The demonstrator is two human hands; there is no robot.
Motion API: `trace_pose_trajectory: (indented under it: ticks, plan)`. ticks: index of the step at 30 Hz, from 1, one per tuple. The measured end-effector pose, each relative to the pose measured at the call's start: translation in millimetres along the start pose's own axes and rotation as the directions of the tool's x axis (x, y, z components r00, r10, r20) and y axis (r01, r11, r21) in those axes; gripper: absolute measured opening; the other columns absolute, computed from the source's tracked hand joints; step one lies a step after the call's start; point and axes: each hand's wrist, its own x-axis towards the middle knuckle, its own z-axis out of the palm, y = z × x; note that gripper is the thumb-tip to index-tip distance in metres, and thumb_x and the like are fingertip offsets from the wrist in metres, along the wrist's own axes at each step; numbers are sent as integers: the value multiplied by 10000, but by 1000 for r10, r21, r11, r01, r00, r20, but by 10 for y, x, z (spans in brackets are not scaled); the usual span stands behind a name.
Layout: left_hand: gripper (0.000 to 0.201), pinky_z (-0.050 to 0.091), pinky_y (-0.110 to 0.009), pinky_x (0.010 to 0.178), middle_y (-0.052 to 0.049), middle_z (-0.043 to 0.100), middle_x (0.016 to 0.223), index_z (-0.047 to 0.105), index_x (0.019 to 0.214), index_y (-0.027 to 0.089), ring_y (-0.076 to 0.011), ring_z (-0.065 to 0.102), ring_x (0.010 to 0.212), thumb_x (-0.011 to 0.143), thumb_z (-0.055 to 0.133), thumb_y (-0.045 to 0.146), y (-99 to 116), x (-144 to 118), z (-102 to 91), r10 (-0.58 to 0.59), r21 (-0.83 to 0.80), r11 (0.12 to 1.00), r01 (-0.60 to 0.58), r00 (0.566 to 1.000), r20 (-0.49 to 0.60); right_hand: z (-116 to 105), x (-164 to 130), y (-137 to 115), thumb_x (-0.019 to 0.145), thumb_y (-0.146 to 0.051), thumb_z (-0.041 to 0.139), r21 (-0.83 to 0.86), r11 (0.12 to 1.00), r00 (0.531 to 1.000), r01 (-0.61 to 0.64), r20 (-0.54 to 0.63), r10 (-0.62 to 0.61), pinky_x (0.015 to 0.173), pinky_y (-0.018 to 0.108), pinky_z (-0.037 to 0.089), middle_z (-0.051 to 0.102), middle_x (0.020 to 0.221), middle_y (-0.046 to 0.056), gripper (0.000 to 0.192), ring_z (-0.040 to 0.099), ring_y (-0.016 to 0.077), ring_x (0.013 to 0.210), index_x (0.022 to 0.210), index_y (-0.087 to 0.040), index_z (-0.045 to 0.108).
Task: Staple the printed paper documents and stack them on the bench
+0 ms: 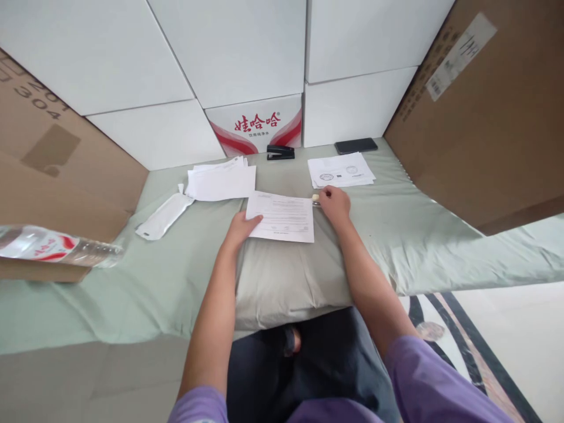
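Observation:
My left hand (241,228) grips the left edge of a printed sheet of paper (282,218), thumb on top and the other fingers underneath. Just past the sheet's upper right corner is my right hand (335,203), its fingers curled closed. A small pale yellowish piece with a shiny edge (315,198) shows beside those fingertips; whether they hold it is unclear. Behind the left hand lies a stack of white papers (222,181). Stamped papers (341,170) lie beyond the right hand. A black stapler (281,153) stands at the back.
A white packet (165,216) lies left of the papers, and a water bottle (55,247) is at the far left. A black phone (356,145) lies at the back right. Cardboard boxes (493,135) flank the green cloth (176,282); white boxes (255,53) form the back wall.

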Motion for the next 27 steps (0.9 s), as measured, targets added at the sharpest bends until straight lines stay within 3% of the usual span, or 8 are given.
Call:
trace_pose_trajectory:
  ticks: [7,22,27]
  plan:
    - [470,549,-480,1017,-164,761,1144,744,1062,123,-330,724,1085,710,805,427,-12,-26,-30,25,2,1000,-25,999,30,8,11,-11,843,-252,502,-3,1000,1000,-14,-1,14,700,310,315,677,749,23,180,492,176,685,734,-216,640]
    - [381,570,-486,978,-152,773,1084,750,1042,146,-330,734,1037,748,767,388,-20,-7,-36,-16,3,1000,16,998,66,61,28,-58,873,-249,483,-42,999,1000,-3,-23,2,731,325,329,666,738,19,200,514,183,691,743,-215,632]
    - [357,568,-484,982,-153,775,1072,760,1000,143,-340,732,1029,718,785,360,-20,-1,-27,7,45,999,-9,999,32,89,37,-13,848,-240,505,28,1000,999,-1,-46,2,760,323,358,691,813,18,162,563,200,752,916,-236,652]
